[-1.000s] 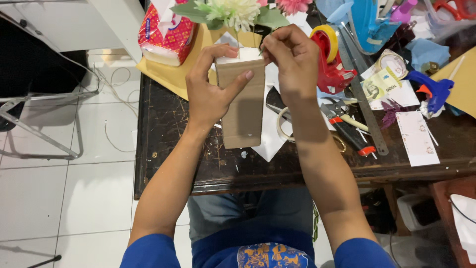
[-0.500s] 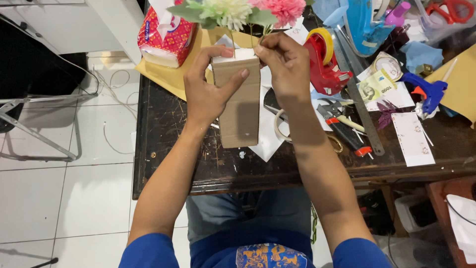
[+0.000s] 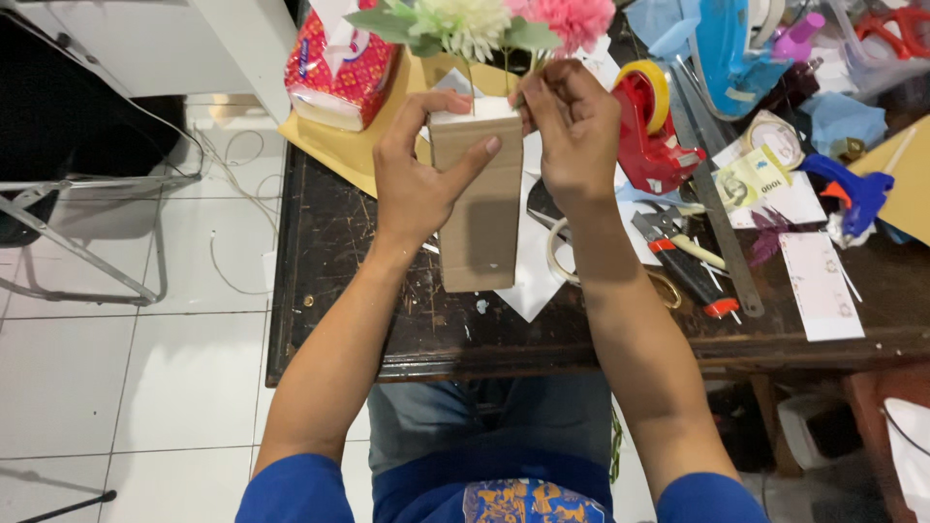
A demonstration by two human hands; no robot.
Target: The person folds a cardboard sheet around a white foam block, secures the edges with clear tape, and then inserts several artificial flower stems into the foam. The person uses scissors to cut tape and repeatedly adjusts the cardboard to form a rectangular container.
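- Two forearms run up from our blue sleeves to a dark, scratched table [image 3: 329,320].
- Our left hand [image 3: 417,184] clasps a tall cardboard box [image 3: 480,208] standing upright on the table, fingers curled round its left face, thumb laid across the front near the top.
- Our right hand [image 3: 572,136] sits at the box's top right corner, fingertips pinched narrow on a thin green stem [image 3: 523,89].
- White and pink flowers [image 3: 484,21] rise just above the box top.
- Right of the hand: red tape dispenser [image 3: 651,136], then a cutter [image 3: 683,266] and a metal ruler [image 3: 722,228].
- Far left: tissue pack [image 3: 339,68].
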